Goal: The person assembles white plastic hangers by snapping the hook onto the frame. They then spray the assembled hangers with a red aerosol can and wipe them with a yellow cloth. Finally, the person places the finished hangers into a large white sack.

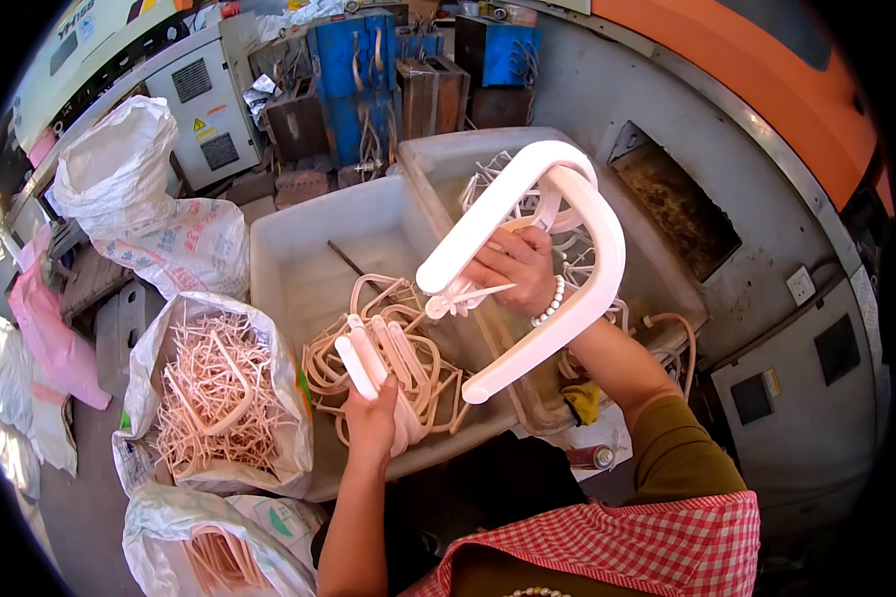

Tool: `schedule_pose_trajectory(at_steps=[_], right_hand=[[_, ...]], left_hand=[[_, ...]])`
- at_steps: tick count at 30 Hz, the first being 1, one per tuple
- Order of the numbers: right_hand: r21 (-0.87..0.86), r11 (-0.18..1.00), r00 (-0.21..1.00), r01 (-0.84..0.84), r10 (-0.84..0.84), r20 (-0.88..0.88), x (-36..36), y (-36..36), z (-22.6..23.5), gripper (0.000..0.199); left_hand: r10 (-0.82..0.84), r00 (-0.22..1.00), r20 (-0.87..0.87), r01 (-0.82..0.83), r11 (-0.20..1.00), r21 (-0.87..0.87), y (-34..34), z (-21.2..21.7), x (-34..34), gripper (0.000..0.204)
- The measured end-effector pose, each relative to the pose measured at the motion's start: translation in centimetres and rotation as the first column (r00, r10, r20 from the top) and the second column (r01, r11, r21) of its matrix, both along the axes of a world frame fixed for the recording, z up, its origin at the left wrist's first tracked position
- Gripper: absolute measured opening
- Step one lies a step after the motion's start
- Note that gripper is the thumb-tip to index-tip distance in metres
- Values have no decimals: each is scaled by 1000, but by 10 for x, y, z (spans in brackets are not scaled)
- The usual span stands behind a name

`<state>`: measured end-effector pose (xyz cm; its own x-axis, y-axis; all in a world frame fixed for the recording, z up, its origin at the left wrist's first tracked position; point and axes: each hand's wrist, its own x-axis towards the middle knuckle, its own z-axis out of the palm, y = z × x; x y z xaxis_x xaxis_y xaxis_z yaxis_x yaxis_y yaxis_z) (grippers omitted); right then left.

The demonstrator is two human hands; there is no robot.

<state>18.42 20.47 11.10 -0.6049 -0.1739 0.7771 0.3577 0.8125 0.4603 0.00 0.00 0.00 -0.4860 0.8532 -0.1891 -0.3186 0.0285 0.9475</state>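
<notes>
My right hand (516, 267), with a beaded bracelet at the wrist, is closed around pale pink U-shaped plastic pieces (607, 214) raised above the tubs. Thin, pointed sprue stubs (468, 296) stick out beside its fingers. Lower and to the left, my left hand (371, 423) grips a bundle of similar curved pink plastic pieces (361, 361), their rounded ends pointing up and away. Beneath and beyond it, a tangled heap of pink curved pieces (438, 373) lies in the left plastic tub (289, 234).
A second tub (423, 149) adjoins on the right. At left stand a sack (134, 438) of pink sprue scraps, a sack (154, 527) of curved pieces and an upright white sack (119, 179). A yellow cloth item (582, 402) and a can (591, 458) sit near my right arm.
</notes>
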Motion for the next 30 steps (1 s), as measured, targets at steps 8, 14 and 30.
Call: schedule_pose_trajectory(at_steps=[8,14,30], right_hand=[[47,999,997,13,-16,73,14,3,3,37],[46,999,995,24,-28,94,20,8,3,41],[-846,-337,909,-413,-210,-360,57,90,-68,32]], left_hand=[[2,1000,27,-1,998,-57,0,-1,-2,29],[39,999,-5,-39,999,-21,1,-5,-4,31],[62,998,23,-60,997,-58,5,6,1,33]])
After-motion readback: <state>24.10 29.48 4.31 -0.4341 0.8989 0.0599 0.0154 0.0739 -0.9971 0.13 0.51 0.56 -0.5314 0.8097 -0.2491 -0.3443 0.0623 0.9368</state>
